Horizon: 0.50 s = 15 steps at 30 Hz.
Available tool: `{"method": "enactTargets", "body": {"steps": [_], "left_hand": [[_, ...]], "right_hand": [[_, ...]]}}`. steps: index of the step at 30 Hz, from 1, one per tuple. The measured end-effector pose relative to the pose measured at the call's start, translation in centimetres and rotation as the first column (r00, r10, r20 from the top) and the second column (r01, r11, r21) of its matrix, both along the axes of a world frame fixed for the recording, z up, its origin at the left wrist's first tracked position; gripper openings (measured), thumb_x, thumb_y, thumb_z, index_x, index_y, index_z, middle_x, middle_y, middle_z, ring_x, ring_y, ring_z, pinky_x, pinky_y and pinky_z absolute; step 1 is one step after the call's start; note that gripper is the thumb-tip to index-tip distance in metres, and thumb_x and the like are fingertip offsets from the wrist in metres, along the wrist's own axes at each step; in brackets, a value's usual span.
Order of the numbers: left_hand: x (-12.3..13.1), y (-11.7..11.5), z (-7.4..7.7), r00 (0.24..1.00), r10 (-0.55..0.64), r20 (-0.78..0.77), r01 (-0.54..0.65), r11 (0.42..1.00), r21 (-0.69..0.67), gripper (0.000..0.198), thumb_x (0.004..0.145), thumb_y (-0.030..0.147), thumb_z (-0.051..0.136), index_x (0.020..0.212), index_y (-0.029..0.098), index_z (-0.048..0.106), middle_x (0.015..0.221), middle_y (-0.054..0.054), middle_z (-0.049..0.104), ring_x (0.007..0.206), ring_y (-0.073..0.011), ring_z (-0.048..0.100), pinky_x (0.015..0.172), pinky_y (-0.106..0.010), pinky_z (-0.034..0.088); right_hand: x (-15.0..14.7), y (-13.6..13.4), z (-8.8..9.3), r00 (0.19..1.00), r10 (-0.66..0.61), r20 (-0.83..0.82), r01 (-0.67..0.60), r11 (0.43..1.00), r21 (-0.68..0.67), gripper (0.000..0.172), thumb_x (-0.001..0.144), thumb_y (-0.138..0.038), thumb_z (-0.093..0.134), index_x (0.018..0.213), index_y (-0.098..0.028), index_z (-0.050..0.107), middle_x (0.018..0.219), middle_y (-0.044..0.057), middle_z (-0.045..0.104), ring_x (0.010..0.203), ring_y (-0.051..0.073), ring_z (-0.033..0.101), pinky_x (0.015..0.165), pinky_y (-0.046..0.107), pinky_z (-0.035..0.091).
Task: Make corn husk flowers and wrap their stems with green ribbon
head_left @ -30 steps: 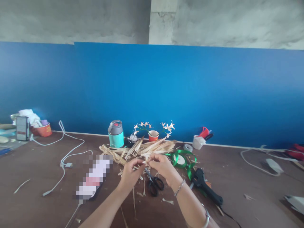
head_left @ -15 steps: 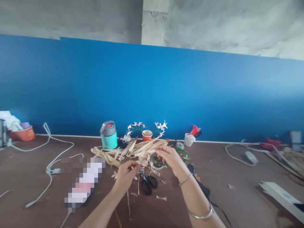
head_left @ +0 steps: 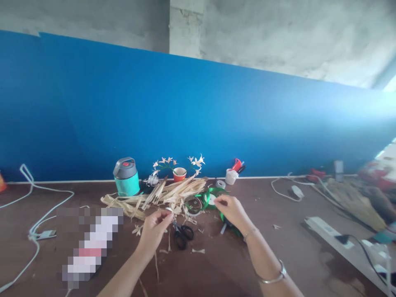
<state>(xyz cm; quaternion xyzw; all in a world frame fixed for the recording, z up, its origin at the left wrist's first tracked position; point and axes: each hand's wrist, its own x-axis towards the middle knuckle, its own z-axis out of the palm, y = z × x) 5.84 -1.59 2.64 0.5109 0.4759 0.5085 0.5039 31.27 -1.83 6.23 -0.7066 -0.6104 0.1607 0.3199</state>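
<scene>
My left hand (head_left: pixel 153 230) is closed on a small pale straw piece (head_left: pixel 169 210) just in front of a pile of dried straw strips (head_left: pixel 161 194). My right hand (head_left: pixel 232 211) has reached right to a roll of green ribbon (head_left: pixel 211 198), its fingertips pinched at the ribbon's edge. Black-handled scissors (head_left: pixel 182 234) lie on the brown table (head_left: pixel 278 251) between my hands. A black tool lies partly hidden under my right hand.
At the blue wall stand a teal flask (head_left: pixel 126 177), a red cup of small straw flowers (head_left: pixel 179 173), a tape roll (head_left: pixel 220 184) and a white cup with tools (head_left: pixel 231 176). White cables (head_left: pixel 34 222) trail left. A power strip (head_left: pixel 328 235) lies right.
My right hand left the straw piece and moved right to the green ribbon roll. My left hand kept hold of the straw piece. The camera swung to the right.
</scene>
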Motion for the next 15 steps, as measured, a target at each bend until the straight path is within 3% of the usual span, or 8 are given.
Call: {"method": "enactTargets", "body": {"steps": [3,7,12,15], "left_hand": [[0.0,0.0,-0.1,1.0,0.002,-0.008,-0.002,1.0,0.016,0.03,0.061,0.044,0.071,0.068,0.015,0.067,0.059,-0.001,0.063,0.053,-0.0134,0.052,0.048,-0.021,0.039],[-0.3,0.1,-0.3,1.0,-0.004,-0.024,0.005,1.0,0.019,0.033,0.061,0.046,0.071,0.071,0.015,0.067,0.061,-0.002,0.065,0.054,-0.0136,0.054,0.048,-0.021,0.038],[-0.4,0.4,-0.6,1.0,0.005,-0.004,-0.005,1.0,-0.008,0.036,0.062,0.046,0.07,0.076,0.013,0.066,0.064,-0.003,0.065,0.059,-0.0153,0.056,0.048,-0.021,0.04],[-0.5,0.6,-0.8,0.998,0.025,0.057,-0.022,0.999,-0.036,0.036,0.062,0.046,0.071,0.076,0.013,0.065,0.063,-0.002,0.065,0.056,-0.0133,0.054,0.046,-0.02,0.039]], "right_hand": [[0.0,-0.1,-0.3,0.995,-0.012,0.097,0.015,0.999,-0.031,0.017,0.072,-0.02,0.052,0.073,-0.02,0.069,0.075,0.004,0.07,0.073,0.02,0.062,0.067,0.026,0.04],[1.6,-1.4,0.0,0.955,-0.11,0.275,0.145,0.983,-0.109,0.023,0.071,-0.012,0.049,0.082,-0.02,0.068,0.092,0.009,0.069,0.092,0.025,0.06,0.077,0.03,0.039],[2.3,-3.8,-0.9,0.866,-0.194,0.461,0.332,0.912,-0.24,0.033,0.062,-0.01,0.059,0.095,-0.01,0.061,0.099,0.022,0.062,0.098,0.037,0.057,0.077,0.041,0.039],[1.5,-4.5,-2.0,0.793,-0.188,0.579,0.413,0.865,-0.285,0.038,0.065,-0.007,0.057,0.103,-0.008,0.054,0.101,0.022,0.061,0.1,0.034,0.059,0.079,0.04,0.039]]}}
